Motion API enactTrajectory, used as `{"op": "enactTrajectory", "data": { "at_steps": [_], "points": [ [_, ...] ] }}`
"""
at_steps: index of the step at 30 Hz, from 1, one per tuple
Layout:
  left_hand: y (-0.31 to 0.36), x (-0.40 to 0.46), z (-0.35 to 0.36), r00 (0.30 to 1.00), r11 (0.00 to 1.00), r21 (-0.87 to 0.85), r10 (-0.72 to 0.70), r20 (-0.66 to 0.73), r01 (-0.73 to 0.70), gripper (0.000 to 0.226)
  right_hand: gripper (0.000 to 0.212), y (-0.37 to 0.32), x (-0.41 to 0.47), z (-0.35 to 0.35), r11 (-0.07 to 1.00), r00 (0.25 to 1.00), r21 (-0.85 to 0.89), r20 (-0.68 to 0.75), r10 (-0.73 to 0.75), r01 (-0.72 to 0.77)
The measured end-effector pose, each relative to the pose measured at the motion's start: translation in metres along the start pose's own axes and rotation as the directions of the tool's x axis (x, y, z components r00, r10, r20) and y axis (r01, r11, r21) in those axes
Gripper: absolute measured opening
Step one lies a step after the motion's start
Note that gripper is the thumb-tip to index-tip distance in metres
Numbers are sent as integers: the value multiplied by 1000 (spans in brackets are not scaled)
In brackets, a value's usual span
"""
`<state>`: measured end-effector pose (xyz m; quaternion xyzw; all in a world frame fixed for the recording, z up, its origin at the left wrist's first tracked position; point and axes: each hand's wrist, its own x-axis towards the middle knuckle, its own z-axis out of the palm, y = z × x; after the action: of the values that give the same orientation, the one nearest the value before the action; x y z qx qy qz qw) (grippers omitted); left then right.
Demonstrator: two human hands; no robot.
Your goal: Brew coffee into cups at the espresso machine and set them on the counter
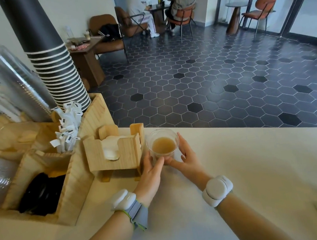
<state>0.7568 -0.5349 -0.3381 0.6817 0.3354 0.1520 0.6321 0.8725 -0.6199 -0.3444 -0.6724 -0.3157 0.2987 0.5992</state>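
Showing pale tan liquid in the clear cup (pixel 162 142), sitting on the cream-white counter (pixel 256 158). Displaying black paper cups (pixel 57 72) ringed with white rims, pale wood grain on the napkin holder (pixel 118 154), and grey hexagon floor tiles (pixel 208 78) dotted with black ones.

My forearms are bare. My left wrist band (pixel 132 206) is grey (green cord trailing toward seven o'clock) with a white pod; my right wrist pod (pixel 217 190) is white and rounded.
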Motion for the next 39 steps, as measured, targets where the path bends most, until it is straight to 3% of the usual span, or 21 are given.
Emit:
{"op": "enactTrajectory", "data": {
  "at_steps": [2,5,10,16,20,27,31,36,39],
  "points": [
    [-2,-6,-7,989,988,-42,-145,38,147,68,92,-7,-12,-5,999,999,-23,-14,36,-37],
    [6,-33,-15,974,973,-110,-191,118,204,59,85,-21,-40,-13,998,998,-27,-35,47,-48],
    [32,-87,-36,987,984,-160,-59,153,83,58,71,-57,-93,-10,1000,995,12,-93,20,-19],
    [49,-137,-80,990,977,-213,29,138,1,57,51,-93,-142,24,999,998,31,60,-21,19],
    [48,-174,-120,995,975,-214,74,72,-57,52,51,-113,-168,67,998,987,46,151,-54,47],
    [25,-267,-238,987,961,-224,159,-31,-162,57,53,-150,-210,185,988,944,48,293,-154,146],
    [-1,-330,-323,973,959,-194,178,-149,-205,46,58,-163,-235,274,981,904,105,381,-192,165],
    [-33,-413,-409,939,954,-195,163,-302,-228,65,58,-173,-266,383,963,833,177,485,-267,205],
    [-56,-463,-460,891,945,-204,147,-429,-255,48,57,-179,-285,457,957,776,228,565,-280,179]
  ]
}}
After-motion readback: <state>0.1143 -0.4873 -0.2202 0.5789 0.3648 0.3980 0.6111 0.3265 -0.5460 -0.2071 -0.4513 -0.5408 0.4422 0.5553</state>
